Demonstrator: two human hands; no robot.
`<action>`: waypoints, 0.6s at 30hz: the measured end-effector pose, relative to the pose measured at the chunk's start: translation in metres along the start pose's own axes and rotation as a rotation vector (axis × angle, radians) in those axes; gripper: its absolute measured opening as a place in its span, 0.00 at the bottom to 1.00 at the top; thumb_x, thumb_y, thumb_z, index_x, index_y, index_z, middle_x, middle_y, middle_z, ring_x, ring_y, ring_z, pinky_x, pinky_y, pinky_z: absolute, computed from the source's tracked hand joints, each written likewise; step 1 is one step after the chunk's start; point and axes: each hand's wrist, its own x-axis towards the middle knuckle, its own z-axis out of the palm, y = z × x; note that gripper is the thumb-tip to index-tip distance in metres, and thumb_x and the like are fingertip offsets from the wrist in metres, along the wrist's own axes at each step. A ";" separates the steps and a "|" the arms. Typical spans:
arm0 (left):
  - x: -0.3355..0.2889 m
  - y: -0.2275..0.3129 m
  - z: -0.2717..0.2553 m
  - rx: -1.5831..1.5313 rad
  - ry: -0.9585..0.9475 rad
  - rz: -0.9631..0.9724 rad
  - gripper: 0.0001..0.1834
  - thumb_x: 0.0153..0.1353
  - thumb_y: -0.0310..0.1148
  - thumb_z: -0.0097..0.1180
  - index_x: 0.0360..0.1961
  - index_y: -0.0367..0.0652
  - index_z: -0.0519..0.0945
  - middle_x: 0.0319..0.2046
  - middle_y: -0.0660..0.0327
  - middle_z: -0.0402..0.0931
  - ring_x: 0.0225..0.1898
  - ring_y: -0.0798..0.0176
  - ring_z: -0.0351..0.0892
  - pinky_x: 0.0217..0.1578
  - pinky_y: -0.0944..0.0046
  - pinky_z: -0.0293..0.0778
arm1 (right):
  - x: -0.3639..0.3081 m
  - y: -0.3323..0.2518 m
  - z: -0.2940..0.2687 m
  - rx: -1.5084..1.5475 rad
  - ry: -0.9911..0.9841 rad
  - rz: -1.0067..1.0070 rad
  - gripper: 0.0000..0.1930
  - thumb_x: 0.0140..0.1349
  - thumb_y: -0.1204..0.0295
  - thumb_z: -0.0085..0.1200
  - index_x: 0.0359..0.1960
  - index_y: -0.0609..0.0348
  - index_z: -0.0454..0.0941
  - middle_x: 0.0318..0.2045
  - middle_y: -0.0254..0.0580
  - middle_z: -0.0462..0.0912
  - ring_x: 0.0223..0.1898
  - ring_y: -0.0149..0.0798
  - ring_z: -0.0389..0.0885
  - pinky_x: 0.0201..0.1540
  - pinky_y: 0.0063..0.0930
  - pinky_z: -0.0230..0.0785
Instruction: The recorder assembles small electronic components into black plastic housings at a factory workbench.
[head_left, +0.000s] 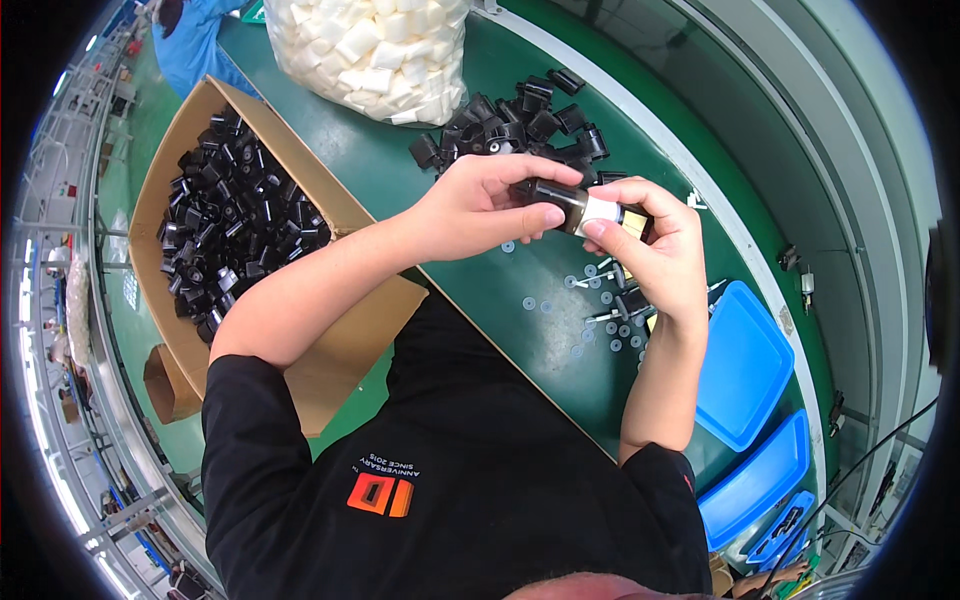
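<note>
Over the green table, my left hand [492, 203] grips one end of a black cylindrical part [558, 200] between thumb and fingers. My right hand [655, 245] is closed round the other end of the same piece. A white sleeve-like section [597, 211] shows between the two hands, and a pale yellow patch lies by the right fingers. Whether this is one piece or two joined is hard to tell. Just beyond the hands lies a pile of black plastic housings [515, 125]. Small grey washers [530, 303] and thin white-tipped parts are scattered below my right hand.
A cardboard box [165, 170] full of black plastic parts stands at my left. A clear bag of white foam-like pieces [370, 60] sits at the table's far end. Blue trays [745, 365] line the right side. Someone in blue clothing [190, 45] is at the far left.
</note>
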 end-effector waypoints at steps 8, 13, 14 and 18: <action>0.000 0.002 0.004 0.091 -0.009 0.074 0.23 0.60 0.21 0.59 0.58 0.36 0.74 0.45 0.59 0.80 0.39 0.71 0.78 0.37 0.72 0.77 | 0.004 0.010 0.002 0.128 -0.063 -0.049 0.14 0.57 0.80 0.59 0.44 0.60 0.71 0.37 0.35 0.77 0.39 0.26 0.78 0.42 0.21 0.75; -0.004 0.017 0.011 0.051 0.028 0.365 0.28 0.54 0.20 0.64 0.58 0.38 0.74 0.49 0.57 0.79 0.48 0.66 0.79 0.40 0.69 0.78 | 0.010 0.033 -0.001 0.518 -0.137 -0.074 0.16 0.57 0.80 0.58 0.48 0.67 0.72 0.44 0.45 0.79 0.44 0.34 0.79 0.48 0.28 0.74; -0.006 0.028 0.011 0.232 0.013 0.412 0.30 0.52 0.21 0.66 0.59 0.38 0.74 0.49 0.56 0.80 0.48 0.65 0.79 0.40 0.68 0.79 | 0.011 0.040 0.004 0.617 -0.176 -0.081 0.15 0.58 0.79 0.57 0.48 0.67 0.72 0.47 0.48 0.78 0.47 0.38 0.78 0.50 0.29 0.74; -0.015 0.031 0.025 0.572 0.064 0.557 0.33 0.47 0.29 0.72 0.56 0.38 0.76 0.45 0.54 0.80 0.37 0.62 0.82 0.37 0.64 0.80 | 0.015 0.061 0.015 0.987 -0.420 -0.048 0.14 0.57 0.76 0.53 0.45 0.63 0.73 0.48 0.50 0.72 0.47 0.47 0.79 0.48 0.41 0.79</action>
